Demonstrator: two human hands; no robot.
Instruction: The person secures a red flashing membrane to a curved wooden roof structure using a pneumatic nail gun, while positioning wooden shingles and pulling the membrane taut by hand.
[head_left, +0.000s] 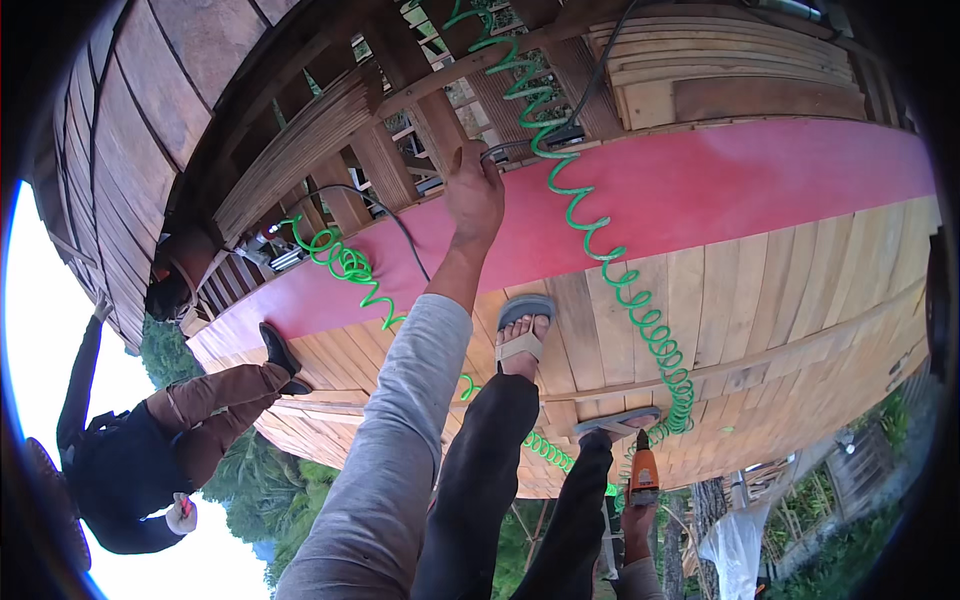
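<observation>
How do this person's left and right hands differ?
Place: the left hand is high in the picture, at the edge of the wooden frame; the right hand is low, near the bottom edge.
Contents: the right hand holds an orange tool; the left hand is beside a black cable, though whether it grips it is unclear.
Visibility: the left hand shows plainly; the right hand is partly hidden by the tool.
Both are bare, below grey sleeves.

Grey sleeves (395, 410), probably black trousers (485, 470), strapped sandals (519, 346)
</observation>
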